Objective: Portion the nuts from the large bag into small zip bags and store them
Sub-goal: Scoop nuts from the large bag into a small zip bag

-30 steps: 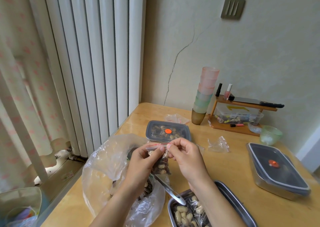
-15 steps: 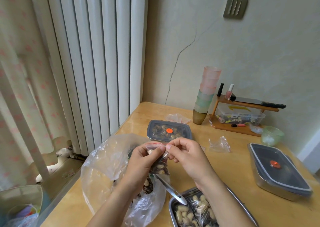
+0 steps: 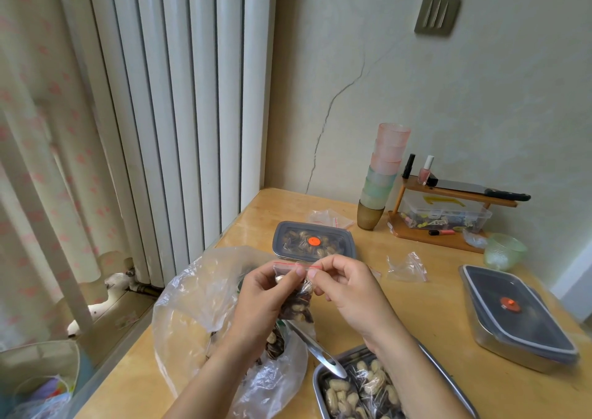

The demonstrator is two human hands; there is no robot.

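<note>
Pinching the red-striped seal of a small clear zip bag of nuts [image 3: 297, 303] at lower centre of frame, with left hand [image 3: 260, 301] and right hand [image 3: 349, 290] fingers curled tight on it, over a large crumpled clear plastic bag [image 3: 192, 306].

Home room: radiator [image 3: 179, 114], floral curtain [image 3: 41, 130], stacked cups [image 3: 382, 175].

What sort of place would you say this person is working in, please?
Likely a home room, at a wooden table in a corner: a floral curtain, stacked cups and nail polish on a small shelf.
</note>
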